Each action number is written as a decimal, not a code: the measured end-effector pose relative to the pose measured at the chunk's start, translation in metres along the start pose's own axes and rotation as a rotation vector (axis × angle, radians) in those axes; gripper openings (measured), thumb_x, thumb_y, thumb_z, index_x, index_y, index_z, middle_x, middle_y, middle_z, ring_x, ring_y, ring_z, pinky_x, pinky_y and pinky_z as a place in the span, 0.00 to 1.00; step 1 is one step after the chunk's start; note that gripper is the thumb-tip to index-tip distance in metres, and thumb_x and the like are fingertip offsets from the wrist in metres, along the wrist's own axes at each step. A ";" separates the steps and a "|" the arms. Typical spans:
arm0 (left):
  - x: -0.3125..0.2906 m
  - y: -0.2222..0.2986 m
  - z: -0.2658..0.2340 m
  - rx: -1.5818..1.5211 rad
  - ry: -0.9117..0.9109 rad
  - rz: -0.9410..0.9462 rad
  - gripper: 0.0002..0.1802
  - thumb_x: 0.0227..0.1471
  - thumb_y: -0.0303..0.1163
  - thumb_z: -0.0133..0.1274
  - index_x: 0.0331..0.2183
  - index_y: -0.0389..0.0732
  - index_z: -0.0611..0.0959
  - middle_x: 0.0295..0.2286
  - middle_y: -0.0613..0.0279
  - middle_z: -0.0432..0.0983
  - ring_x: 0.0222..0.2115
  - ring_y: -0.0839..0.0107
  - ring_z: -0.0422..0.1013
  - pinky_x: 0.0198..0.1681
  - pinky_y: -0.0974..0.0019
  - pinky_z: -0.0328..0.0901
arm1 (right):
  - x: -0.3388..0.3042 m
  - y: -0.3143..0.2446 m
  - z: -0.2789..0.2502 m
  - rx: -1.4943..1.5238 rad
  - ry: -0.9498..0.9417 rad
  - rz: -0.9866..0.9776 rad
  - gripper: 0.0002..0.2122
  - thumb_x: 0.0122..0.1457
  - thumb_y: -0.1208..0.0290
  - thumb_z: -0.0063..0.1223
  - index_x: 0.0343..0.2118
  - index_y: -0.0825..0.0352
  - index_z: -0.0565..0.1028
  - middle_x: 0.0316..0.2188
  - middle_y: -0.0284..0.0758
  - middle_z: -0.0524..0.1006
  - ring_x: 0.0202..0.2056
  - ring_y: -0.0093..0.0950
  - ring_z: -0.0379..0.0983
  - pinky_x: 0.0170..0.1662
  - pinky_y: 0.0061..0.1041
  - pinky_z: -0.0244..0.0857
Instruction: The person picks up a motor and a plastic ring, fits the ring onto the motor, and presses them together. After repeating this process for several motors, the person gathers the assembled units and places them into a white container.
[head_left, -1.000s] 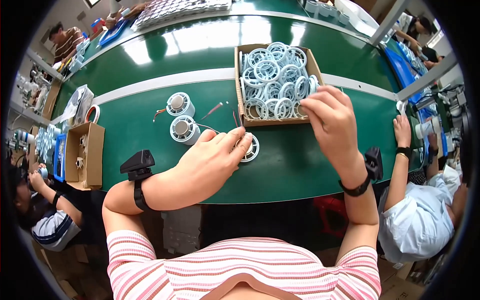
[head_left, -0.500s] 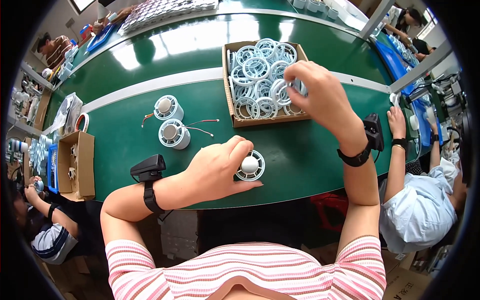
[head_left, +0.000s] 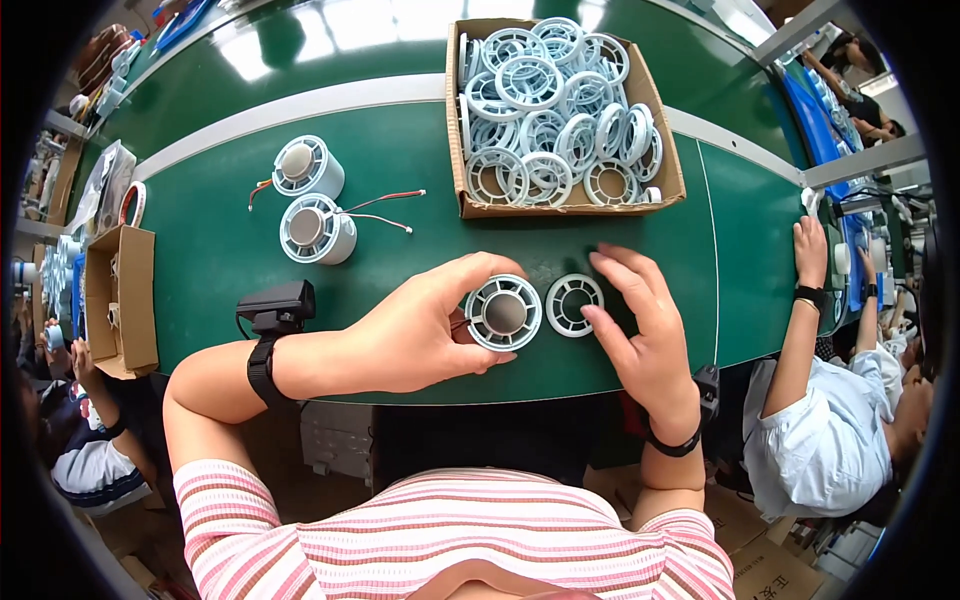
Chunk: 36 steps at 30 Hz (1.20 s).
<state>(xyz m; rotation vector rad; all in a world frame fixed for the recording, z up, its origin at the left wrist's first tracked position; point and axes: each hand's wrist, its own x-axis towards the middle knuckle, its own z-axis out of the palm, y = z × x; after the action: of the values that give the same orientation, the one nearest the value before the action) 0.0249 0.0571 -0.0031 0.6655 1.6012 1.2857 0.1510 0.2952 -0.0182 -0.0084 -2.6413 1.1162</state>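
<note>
My left hand (head_left: 425,322) is closed around the side of a round light-blue motor housing (head_left: 503,312), with thumb and fingers on opposite sides. Its spoked top and grey round centre face up. Just to the right is a loose light-blue spoked ring (head_left: 575,305), apparently flat on the green table. My right hand (head_left: 640,325) is open beside that ring, fingers spread. The thumb tip is at the ring's right edge, while the slightly blurred forefinger is clear of it. Two similar housings (head_left: 308,166) with thin wires stand at the left.
A cardboard box (head_left: 570,210) heaped with light-blue rings (head_left: 530,83) stands behind my hands. Another cardboard box (head_left: 135,300) is at the table's left end. A co-worker's hand (head_left: 810,250) rests at the right edge of the table (head_left: 400,370).
My right hand has come back from the box of rings to beside my left hand. A ring is now next to the held housing. The whole view has shifted.
</note>
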 end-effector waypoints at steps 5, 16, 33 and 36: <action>0.003 -0.003 -0.003 0.029 0.004 0.027 0.37 0.51 0.17 0.65 0.60 0.38 0.70 0.52 0.62 0.70 0.50 0.78 0.73 0.48 0.70 0.76 | -0.021 -0.017 0.017 -0.057 0.128 0.101 0.32 0.48 0.74 0.72 0.58 0.70 0.70 0.53 0.44 0.73 0.54 0.41 0.71 0.58 0.34 0.64; 0.004 -0.007 -0.006 -0.132 -0.083 0.007 0.39 0.52 0.19 0.66 0.62 0.39 0.68 0.53 0.62 0.70 0.52 0.75 0.72 0.53 0.68 0.74 | -0.017 -0.029 0.019 0.421 0.150 0.032 0.39 0.46 0.83 0.70 0.63 0.70 0.64 0.54 0.44 0.75 0.54 0.36 0.74 0.59 0.35 0.67; 0.008 -0.015 -0.012 -0.172 -0.226 0.035 0.32 0.50 0.21 0.62 0.57 0.39 0.73 0.40 0.59 0.79 0.38 0.73 0.79 0.42 0.67 0.75 | 0.010 -0.038 0.022 0.310 -0.217 -0.201 0.40 0.42 0.84 0.68 0.62 0.70 0.64 0.51 0.45 0.79 0.53 0.37 0.77 0.61 0.34 0.66; 0.010 -0.018 -0.012 -0.181 -0.232 0.077 0.32 0.50 0.21 0.63 0.57 0.39 0.73 0.41 0.59 0.79 0.39 0.73 0.78 0.43 0.67 0.75 | 0.008 -0.039 0.022 0.309 -0.202 -0.186 0.39 0.42 0.84 0.68 0.61 0.70 0.65 0.51 0.45 0.79 0.53 0.37 0.77 0.61 0.34 0.67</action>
<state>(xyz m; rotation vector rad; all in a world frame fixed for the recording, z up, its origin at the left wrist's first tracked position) 0.0126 0.0545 -0.0234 0.7397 1.2656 1.3391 0.1419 0.2532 -0.0032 0.4229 -2.5387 1.5122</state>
